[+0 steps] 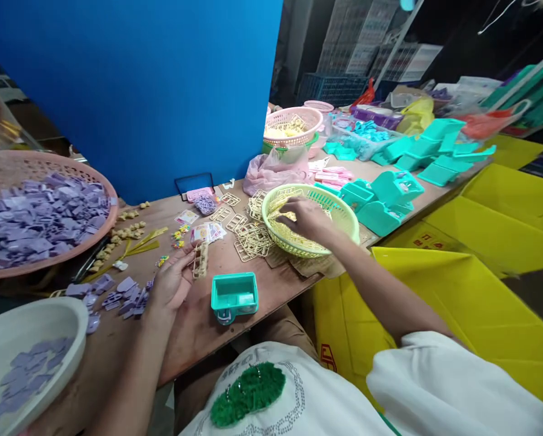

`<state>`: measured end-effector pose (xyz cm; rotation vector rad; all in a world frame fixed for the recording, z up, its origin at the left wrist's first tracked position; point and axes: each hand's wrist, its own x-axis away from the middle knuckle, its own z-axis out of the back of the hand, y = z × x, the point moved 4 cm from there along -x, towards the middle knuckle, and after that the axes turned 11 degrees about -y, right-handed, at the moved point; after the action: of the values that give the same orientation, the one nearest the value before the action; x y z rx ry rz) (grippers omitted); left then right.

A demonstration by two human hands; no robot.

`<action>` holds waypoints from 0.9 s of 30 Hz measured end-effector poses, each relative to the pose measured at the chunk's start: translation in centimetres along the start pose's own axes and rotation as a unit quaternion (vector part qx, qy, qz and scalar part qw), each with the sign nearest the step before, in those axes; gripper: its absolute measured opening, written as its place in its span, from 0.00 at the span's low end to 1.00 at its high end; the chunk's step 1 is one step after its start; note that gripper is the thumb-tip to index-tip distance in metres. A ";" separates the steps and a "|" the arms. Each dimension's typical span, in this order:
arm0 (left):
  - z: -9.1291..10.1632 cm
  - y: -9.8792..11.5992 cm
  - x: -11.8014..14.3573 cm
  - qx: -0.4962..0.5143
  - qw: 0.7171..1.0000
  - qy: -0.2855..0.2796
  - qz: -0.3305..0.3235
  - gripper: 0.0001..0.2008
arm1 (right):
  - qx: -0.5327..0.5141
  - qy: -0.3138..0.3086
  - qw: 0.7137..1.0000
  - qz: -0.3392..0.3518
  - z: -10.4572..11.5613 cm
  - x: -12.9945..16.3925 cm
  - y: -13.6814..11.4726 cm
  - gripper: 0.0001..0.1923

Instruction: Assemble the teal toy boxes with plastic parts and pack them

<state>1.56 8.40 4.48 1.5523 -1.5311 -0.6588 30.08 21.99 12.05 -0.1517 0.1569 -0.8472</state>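
Observation:
My left hand (174, 275) is closed on a cream plastic frame (200, 260), held upright between thumb and fingers above the table. My right hand (308, 217) is over the yellow-green basket (351, 233), thumb and fingers apart, with nothing visible in them. Thin cream plastic frames lie in that basket beneath the hand. More loose cream frames (253, 241) are heaped on the table just left of the basket. A small open turquoise plastic box (234, 293) stands at the table's front edge, between my two arms. Printed cards (208, 232) lie beyond my left hand.
Left, a pink basket (112, 212) holds purple parts, and a white bowl (78, 321) stands before it. Loose purple pieces (130, 297) lie nearby. Turquoise boxes (385, 200) stand right. A blue panel (139, 91) rises behind the table; yellow cartons (471, 303) stand on the right.

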 end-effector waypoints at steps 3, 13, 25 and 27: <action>-2.1 -1.3 1.0 -0.101 0.994 -0.043 -0.013 0.14 | 0.020 -0.148 0.982 -0.112 0.2 0.1 6.5 0.20; -3.8 -2.8 1.8 -0.431 0.892 0.007 -0.134 0.13 | -0.157 -0.092 0.977 -0.110 -1.2 0.0 11.3 0.21; -13.3 -2.2 -0.5 0.071 0.985 -0.153 0.044 0.20 | -0.346 -0.084 0.905 0.232 2.2 -2.5 -1.9 0.19; -12.9 -1.9 -0.7 0.072 0.990 -0.118 0.042 0.25 | -0.238 -0.059 0.952 0.185 3.6 -6.2 -1.1 0.16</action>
<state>13.29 11.45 9.39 1.5486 -1.8457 -0.7185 25.96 26.24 16.26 -0.6068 0.2667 -0.4112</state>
